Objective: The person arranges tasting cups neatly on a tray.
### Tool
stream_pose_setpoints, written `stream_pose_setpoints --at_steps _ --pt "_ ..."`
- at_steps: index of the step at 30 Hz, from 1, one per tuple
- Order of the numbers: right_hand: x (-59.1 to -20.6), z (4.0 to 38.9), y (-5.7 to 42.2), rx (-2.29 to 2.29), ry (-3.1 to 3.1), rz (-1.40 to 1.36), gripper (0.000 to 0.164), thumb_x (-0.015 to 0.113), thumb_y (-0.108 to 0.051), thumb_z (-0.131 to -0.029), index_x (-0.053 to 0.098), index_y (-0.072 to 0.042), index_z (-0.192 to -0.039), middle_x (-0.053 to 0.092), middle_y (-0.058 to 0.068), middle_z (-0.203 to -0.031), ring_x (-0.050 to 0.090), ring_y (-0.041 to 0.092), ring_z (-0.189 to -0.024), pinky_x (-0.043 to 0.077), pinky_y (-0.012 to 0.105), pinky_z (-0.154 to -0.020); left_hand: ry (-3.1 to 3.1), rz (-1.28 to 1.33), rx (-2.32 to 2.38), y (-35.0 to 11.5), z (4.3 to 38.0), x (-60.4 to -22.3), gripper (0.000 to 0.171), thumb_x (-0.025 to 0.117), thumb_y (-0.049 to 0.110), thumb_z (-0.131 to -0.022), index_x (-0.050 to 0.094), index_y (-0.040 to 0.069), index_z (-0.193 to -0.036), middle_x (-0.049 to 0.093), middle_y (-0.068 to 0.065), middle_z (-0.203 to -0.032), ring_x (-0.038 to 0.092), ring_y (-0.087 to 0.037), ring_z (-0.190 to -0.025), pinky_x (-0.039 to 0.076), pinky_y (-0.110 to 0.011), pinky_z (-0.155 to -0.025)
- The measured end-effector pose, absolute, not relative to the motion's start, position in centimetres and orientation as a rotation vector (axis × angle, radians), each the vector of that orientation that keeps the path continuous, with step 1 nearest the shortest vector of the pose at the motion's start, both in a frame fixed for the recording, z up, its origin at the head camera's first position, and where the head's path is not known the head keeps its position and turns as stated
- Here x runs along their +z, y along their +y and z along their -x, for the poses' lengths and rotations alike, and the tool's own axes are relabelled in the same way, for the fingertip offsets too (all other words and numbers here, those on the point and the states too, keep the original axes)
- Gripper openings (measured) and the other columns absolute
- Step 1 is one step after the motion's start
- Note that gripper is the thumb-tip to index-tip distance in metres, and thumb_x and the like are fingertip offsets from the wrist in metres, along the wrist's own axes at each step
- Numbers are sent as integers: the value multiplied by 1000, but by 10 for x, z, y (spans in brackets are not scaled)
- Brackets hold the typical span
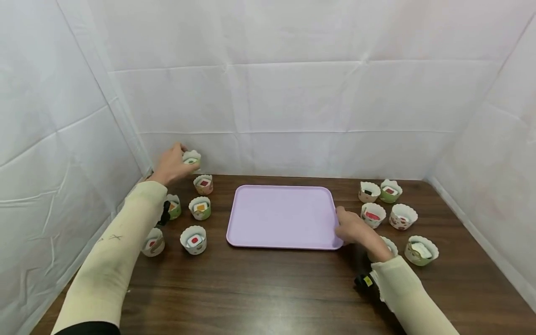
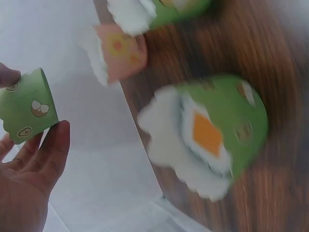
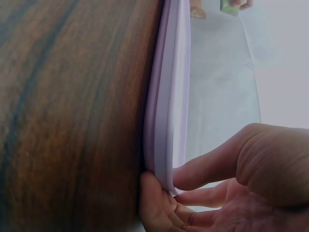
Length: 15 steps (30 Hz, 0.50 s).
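Note:
My left hand [image 1: 170, 165] grips a green paper baking cup [image 2: 30, 108] with small printed figures, raised above the back left of the table. In the left wrist view the thumb is at one side of it and the fingers at the other. A pink cup [image 1: 204, 185] stands just below that hand in the head view. Thumb and fingers of my right hand [image 1: 354, 227] pinch the rim of a flat lilac tray [image 1: 282, 216] near its front right corner. Beside the right forearm, a cup [image 1: 388, 244] is partly hidden.
Left of the tray stand several more paper cups, including a green one [image 1: 200, 209] with an orange square inside and a white one [image 1: 193, 242] with a red square. Another group, including a floral cup [image 1: 403, 217], stands at right. White sheets [image 1: 284, 97] enclose the brown table [image 1: 251, 288].

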State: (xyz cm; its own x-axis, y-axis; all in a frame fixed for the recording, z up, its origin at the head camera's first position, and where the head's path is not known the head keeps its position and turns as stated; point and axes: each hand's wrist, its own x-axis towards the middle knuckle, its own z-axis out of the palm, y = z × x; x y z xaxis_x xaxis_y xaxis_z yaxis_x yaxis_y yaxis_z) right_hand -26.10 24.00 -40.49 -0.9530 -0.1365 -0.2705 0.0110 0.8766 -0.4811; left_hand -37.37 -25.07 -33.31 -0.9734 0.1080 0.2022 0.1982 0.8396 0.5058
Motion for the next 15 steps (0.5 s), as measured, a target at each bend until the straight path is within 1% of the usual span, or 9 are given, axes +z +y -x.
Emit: stream_pose_setpoints --at_steps 3,8,10,15 --pt "-407 262 241 -723 2744 97 54 50 3 -90 36 15 -141 55 33 -127 62 33 -96 59 29 -58 -2847 274 -843 -239 374 -334 63 66 34 -91 43 -4 -135 55 -28 -126 54 -37 -103 50 -46 -84" --pt "-404 262 242 -739 2738 79 54 50 3 -91 36 14 -141 54 35 -130 62 34 -98 61 30 -59 -2858 415 -891 -211 377 -334 64 69 33 -91 43 -3 -138 57 -27 -130 57 -37 -107 54 -47 -88" --pt "-402 261 242 -749 2735 79 55 50 3 -91 35 15 -143 53 36 -131 62 34 -100 62 31 -61 -2877 471 -904 -199 378 -334 64 70 32 -91 43 -2 -139 57 -26 -131 59 -36 -105 56 -44 -84" --pt "-399 259 240 -784 2729 85 57 50 3 -91 34 15 -144 53 36 -133 62 34 -100 63 32 -62 -2902 557 -923 -173 376 -338 62 73 31 -91 44 1 -138 61 -24 -129 61 -34 -103 57 -41 -83"
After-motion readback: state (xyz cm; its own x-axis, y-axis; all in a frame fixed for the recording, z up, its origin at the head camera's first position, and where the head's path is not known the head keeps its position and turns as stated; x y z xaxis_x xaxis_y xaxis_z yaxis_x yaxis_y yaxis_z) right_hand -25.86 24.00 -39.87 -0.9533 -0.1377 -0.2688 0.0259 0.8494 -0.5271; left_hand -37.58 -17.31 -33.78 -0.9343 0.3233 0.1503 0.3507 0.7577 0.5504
